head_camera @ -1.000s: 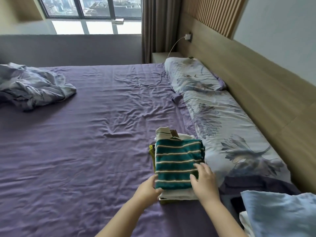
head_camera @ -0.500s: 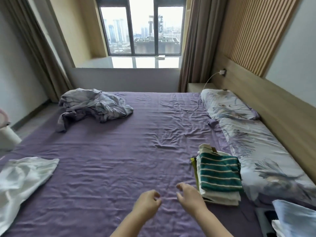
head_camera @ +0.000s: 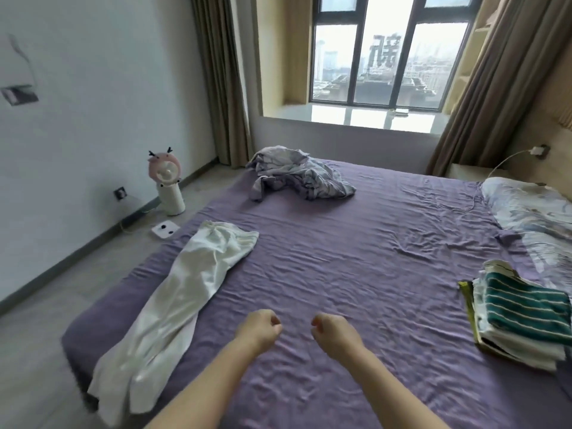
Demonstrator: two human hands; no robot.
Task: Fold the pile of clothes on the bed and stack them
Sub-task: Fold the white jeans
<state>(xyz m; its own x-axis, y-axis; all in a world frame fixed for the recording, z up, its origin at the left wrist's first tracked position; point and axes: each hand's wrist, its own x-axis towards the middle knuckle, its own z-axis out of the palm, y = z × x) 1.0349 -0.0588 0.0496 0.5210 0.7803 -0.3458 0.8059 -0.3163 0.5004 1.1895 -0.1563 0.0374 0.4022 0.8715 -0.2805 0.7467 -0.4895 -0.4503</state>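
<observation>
Left hand (head_camera: 258, 331) and right hand (head_camera: 335, 334) hovering side by side over the purple-sheeted bed (head_camera: 356, 274), fingers loosely curled, holding nothing, long white garment (head_camera: 182, 292) spread unfolded at left, folded stack topped by green striped cloth (head_camera: 523, 317) at right, crumpled grey-lilac bedding (head_camera: 297, 174) far.

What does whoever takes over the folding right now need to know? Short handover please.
Left hand and right hand: both loosely curled, holding nothing, over the purple bedsheet.
Done: folded stack at the right by the pillows, green striped piece on top.
Left: white garment lying unfolded along the bed's left edge. The crumpled grey-purple fabric at the far side may be bedding; I can't tell.
</observation>
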